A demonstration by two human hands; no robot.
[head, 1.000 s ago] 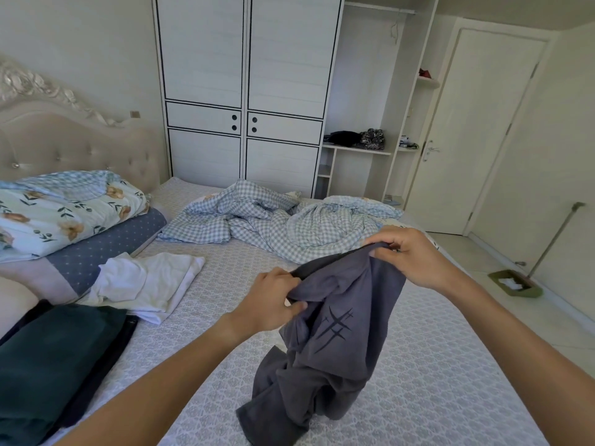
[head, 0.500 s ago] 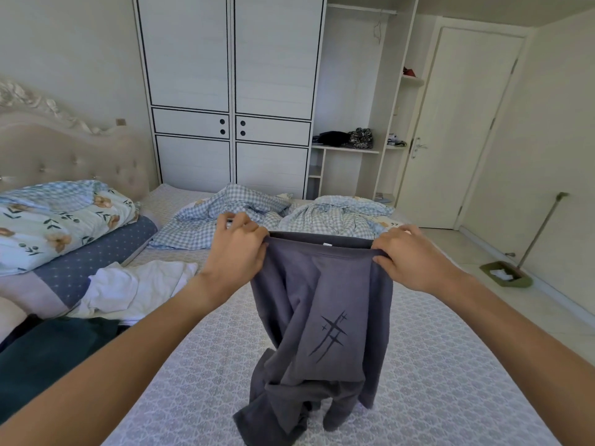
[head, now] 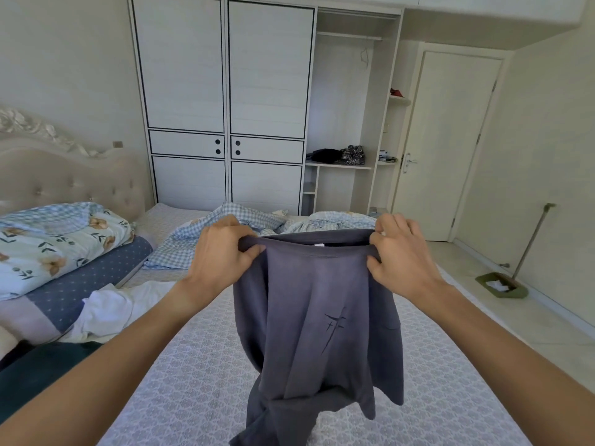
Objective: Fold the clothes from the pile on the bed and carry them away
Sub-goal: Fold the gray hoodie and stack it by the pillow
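At the lower centre of the frame I hold a dark grey cotton garment with a small black cross-like mark (head: pixel 317 317) up by its top edge, its twisted lower part trailing to the patterned lilac-grey mattress of the bed (head: pixel 193 381) below. My left hand (head: pixel 222 252) has its fingers curled round the left corner of that edge and my right hand (head: pixel 401 255) pinches the right corner, the edge drawn fairly taut between them; I judge this grip is meant to let the cloth hang open and show its shape before the first fold.

The bare stretch of mattress under and to either side of the garment looks like the natural place to lay it flat. The bed's right edge runs close beside my right forearm, with tiled floor beyond it.

At lower left lie a dark teal cloth (head: pixel 38 375) and a rumpled white garment (head: pixel 112 310), and behind them a floral quilt stacked on a blue dotted pillow (head: pixel 61 243) against the padded headboard. At centre frame, behind my hands, a blue checked sheet (head: pixel 199 243) is heaped across the far side of the bed.

Farthest off stand a white wardrobe with open shelves (head: pixel 267 91), a closed white door (head: pixel 450 146) and, at right, a green long-handled dustpan (head: pixel 502 284) on the floor.
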